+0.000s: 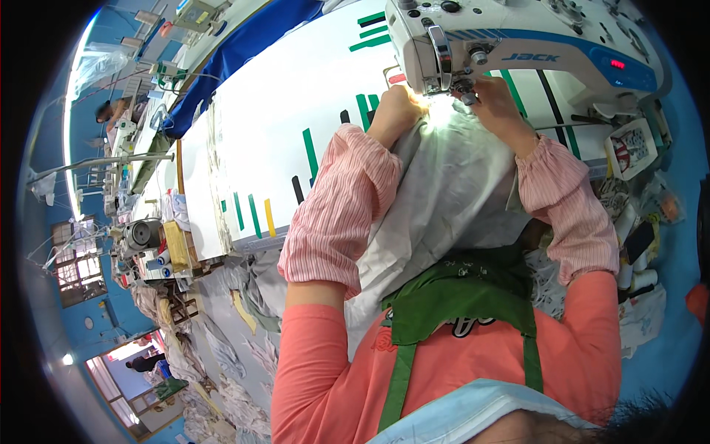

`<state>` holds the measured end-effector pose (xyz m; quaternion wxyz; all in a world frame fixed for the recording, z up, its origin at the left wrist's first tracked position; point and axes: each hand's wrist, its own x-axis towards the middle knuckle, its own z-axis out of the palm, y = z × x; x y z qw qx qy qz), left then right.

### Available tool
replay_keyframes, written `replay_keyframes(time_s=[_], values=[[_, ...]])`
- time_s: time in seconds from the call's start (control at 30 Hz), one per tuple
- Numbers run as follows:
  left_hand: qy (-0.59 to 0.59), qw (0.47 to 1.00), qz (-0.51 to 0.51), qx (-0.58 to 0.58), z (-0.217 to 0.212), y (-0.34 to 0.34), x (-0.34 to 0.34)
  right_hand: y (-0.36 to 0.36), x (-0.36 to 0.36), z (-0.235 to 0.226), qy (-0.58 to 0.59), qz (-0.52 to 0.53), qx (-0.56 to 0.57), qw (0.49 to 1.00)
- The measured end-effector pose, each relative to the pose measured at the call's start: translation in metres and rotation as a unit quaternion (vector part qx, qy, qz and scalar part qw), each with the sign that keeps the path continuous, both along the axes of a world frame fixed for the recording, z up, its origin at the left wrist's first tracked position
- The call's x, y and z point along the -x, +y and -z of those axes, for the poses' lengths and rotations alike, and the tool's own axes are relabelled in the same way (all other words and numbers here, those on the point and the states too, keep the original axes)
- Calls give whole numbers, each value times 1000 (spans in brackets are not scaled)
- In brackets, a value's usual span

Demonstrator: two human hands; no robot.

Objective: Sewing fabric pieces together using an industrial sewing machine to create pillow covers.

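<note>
A white and blue sewing machine (518, 46) stands in front of me, its lamp glaring around the needle area. Under its head lies a pale grey-white fabric (451, 185) that drapes down over the table edge onto my lap. My left hand (399, 112) is closed on the fabric's edge, just left of the presser foot. On the other side, my right hand (503, 111) has its fingers bent together beside the needle area; the machine's head and the glare partly hide the fingertips, so what they pinch is not clear. Pink striped sleeve covers are on both forearms.
The white tabletop (251, 163) carries green, black and yellow tape strips. A white tray (631, 150) of small parts sits at the right, with thread spools (642, 280) below it. Blue cloth (244, 55) lies along the far side. Garment pieces (214, 362) are heaped at lower left.
</note>
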<state>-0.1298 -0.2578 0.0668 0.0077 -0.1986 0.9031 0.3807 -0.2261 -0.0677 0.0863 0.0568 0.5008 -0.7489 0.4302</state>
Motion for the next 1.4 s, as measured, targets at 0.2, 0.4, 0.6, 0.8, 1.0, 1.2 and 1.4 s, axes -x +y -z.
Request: replay_keyframes(time_s=[0.2, 0.4, 0.6, 0.8, 1.0, 1.2, 1.4], values=[[6, 999, 31, -1, -10, 10, 0, 4, 6, 13, -25, 39, -59, 997], [17, 1000, 14, 2, -16, 13, -3, 7, -7, 18, 167, -94, -92, 977], [8, 1000, 13, 14, -18, 12, -3, 7, -5, 25, 258, -78, -118, 956], [9, 1000, 11, 25, -15, 6, 3, 3, 1, 32, 281, -64, -101, 952], [33, 998, 0, 49, -12, -3, 5, -1, 7, 32, 232, -85, -119, 962], [-19, 997, -5, 74, -24, 3, 12, -1, 13, 37, 256, -69, -149, 953], [8, 994, 15, 104, -15, -3, 16, -5, 21, 40, 305, -63, -107, 944]])
